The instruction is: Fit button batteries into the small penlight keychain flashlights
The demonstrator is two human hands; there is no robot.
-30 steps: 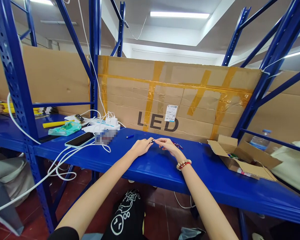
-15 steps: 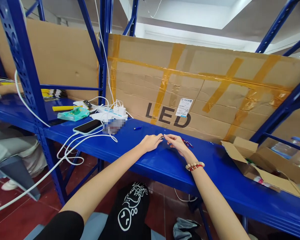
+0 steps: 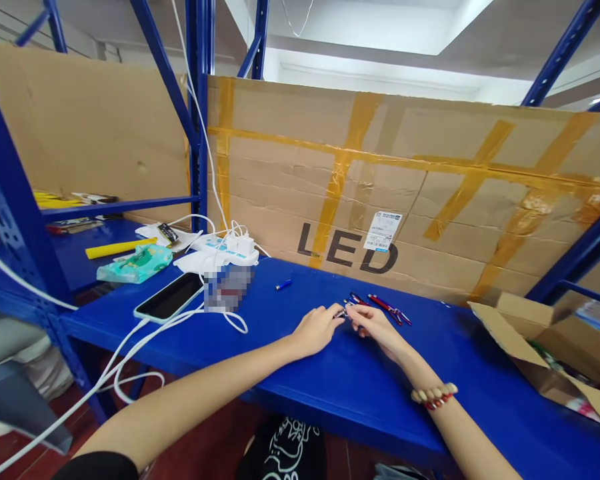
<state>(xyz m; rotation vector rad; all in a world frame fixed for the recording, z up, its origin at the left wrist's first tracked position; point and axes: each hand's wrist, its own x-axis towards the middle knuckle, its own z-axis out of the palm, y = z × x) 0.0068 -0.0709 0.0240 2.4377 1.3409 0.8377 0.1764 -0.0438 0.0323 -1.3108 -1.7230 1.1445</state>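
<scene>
Pinching a small dark-and-silver piece (too tiny to identify) between them, the left hand and right hand are together midway between the front and back edges of the surface. Several pens lie just beyond the right hand, toward the back edge; an open carton sits near the right end.

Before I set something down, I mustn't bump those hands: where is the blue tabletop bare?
Largest patch: blue tabletop between the right forearm and open cardboard box. Smaller: left of the left hand, in front of the small blue piece. Crowded: around phone, power strip and teal packet; pens behind the right hand.
</scene>
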